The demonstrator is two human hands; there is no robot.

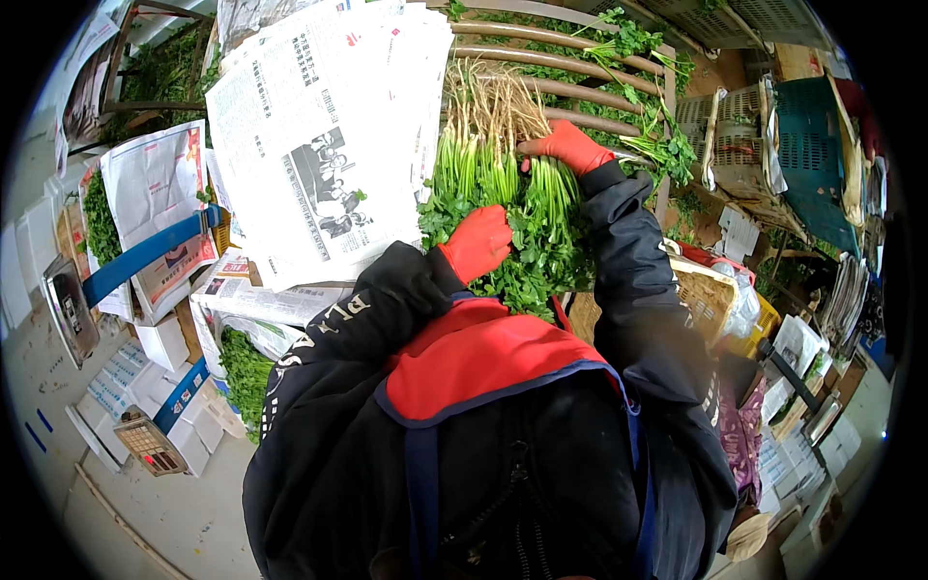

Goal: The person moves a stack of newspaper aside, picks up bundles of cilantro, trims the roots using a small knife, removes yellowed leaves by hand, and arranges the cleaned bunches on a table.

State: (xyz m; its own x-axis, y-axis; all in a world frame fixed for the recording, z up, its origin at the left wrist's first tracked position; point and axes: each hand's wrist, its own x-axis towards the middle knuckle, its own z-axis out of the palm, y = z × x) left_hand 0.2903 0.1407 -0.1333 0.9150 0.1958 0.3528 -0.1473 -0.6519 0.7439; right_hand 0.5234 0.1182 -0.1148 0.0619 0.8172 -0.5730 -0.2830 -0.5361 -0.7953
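Red rubber gloves cover both of our hands, which work a heap of leafy green herbs with pale roots (pixel 503 184) lying on a slatted wooden rack (pixel 570 72) ahead of us. Our left hand (pixel 478 242) rests on the leafy lower part of the heap, fingers curled down into the foliage and gripping it. Our right hand (pixel 568 145) sits higher, on the green stems just below the roots, fingers closed around a cluster of stalks. The roots point away from us, the leaves toward our chest.

Sheets of printed newspaper (pixel 319 135) lie spread just left of the heap, touching its edge. Further left, a newspaper-lined box of greens strapped with a blue band (pixel 145 253) stands on the floor, and a second strapped box (pixel 237 362) sits below it. A small weighing scale (pixel 147 445) lies on the floor near that box. To the right we note stacked plastic crates (pixel 802 145) and a woven basket (pixel 706 295).
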